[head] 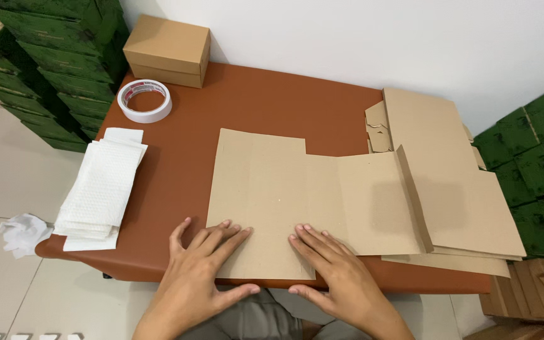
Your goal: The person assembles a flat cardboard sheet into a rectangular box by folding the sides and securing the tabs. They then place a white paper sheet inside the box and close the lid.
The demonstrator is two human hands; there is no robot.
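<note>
Left hand (pixel 199 277) and right hand (pixel 335 274) press flat, fingers spread, on unfolded tan cardboard blank (pixel 266 189).

Both hands are bare: left hand (pixel 199 277), right hand (pixel 332 277). No rings, watch or sleeves visible on the forearms. Grey-green trousers (pixel 266 315) cover the lap.

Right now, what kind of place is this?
Probably a small packing spot. Flat cardboard lies under both hands on the brown table, with a tape roll, padded white envelopes and stacked green boxes.
</note>
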